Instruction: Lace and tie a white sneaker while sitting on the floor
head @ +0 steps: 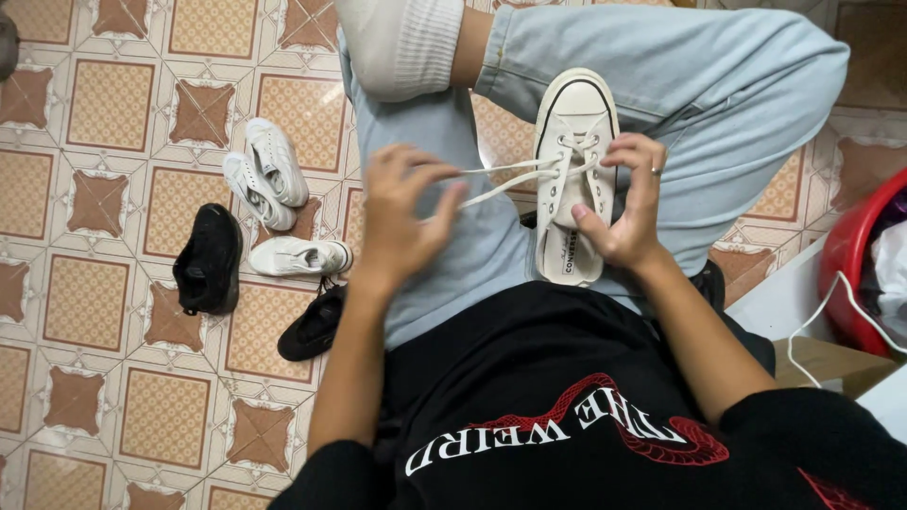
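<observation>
A white canvas sneaker (570, 142) lies on my lap, toe pointing away, resting on my light blue jeans (727, 85). My right hand (624, 203) grips the sneaker's side, thumb on the tongue and fingers over the eyelets. My left hand (402, 212) pinches the two white lace ends (501, 178) and holds them taut to the left of the shoe. I sit cross-legged in a black printed shirt (567, 416).
On the patterned tile floor (104, 94) to the left lie two white sneakers (265, 175), a third white shoe (298, 256), a black shoe (208, 260) and another black shoe (312, 326). A red basin (846, 260) and a white cable (817, 326) sit at right.
</observation>
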